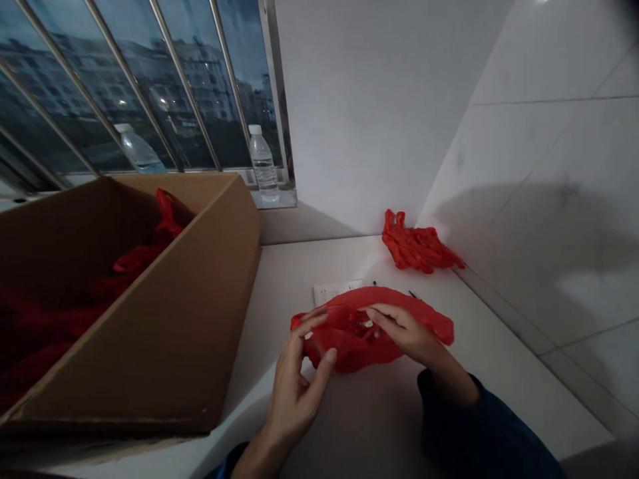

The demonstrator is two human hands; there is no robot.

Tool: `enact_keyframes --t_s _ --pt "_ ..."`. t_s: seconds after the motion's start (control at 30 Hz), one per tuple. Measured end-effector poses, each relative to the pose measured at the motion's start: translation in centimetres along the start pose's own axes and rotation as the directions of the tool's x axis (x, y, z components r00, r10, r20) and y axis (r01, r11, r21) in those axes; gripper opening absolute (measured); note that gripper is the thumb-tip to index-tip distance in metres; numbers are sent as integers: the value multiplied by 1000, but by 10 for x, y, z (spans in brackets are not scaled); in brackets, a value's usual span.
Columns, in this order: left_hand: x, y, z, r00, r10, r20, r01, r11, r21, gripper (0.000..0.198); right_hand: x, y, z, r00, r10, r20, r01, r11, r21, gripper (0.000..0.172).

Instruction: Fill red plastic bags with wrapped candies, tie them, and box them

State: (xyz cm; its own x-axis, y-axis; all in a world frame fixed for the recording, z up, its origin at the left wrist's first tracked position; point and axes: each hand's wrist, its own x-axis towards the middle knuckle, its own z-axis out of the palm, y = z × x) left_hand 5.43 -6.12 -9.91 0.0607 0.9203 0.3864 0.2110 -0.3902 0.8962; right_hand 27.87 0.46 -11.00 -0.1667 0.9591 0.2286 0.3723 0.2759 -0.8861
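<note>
A red plastic bag lies on the white counter in front of me, with small pale things dimly visible inside it. My left hand pinches the bag's left edge between thumb and fingers. My right hand rests on top of the bag's middle, fingers curled and gripping the plastic. A dark blue sleeve covers my right forearm.
A large open cardboard box with red bags inside stands at the left. A bundle of red bags lies at the back by the tiled wall. A white card sits behind the bag. Two water bottles stand on the window sill.
</note>
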Motion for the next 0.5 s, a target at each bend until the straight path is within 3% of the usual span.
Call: enact_keyframes --t_s 0.1,0.3,0.5 --pt "2 -2 0 1000 -7 21 5 999 53 40 -16 -18 -3 989 37 141 -61 983 170 41" --pt "3 -3 1 988 -54 142 39 994 106 29 -29 -41 5 983 83 162 -128 948 290 41" --pt "6 1 4 991 -70 113 65 997 53 28 -29 -47 17 975 65 211 -137 928 348 37"
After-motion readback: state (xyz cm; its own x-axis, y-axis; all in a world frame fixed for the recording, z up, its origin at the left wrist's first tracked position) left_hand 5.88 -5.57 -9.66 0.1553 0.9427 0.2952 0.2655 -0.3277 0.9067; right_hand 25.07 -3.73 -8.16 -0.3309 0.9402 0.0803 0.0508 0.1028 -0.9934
